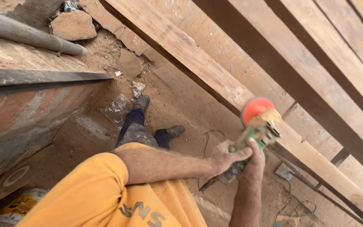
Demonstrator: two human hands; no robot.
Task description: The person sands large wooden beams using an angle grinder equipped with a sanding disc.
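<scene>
Both my hands hold a green angle grinder with a round orange disc. My left hand is wrapped around the rear of its body. My right hand grips it just behind the head. The disc rests against the edge of a long wooden plank that runs diagonally from the top left to the lower right. A dark cable trails from the tool over the dirt ground. My legs and dusty shoes stand below on the reddish soil.
More planks lie side by side on the right. A brick wall with a metal bar and a grey pipe stands at the left. Stones, a clear plastic bag and a bucket lie about.
</scene>
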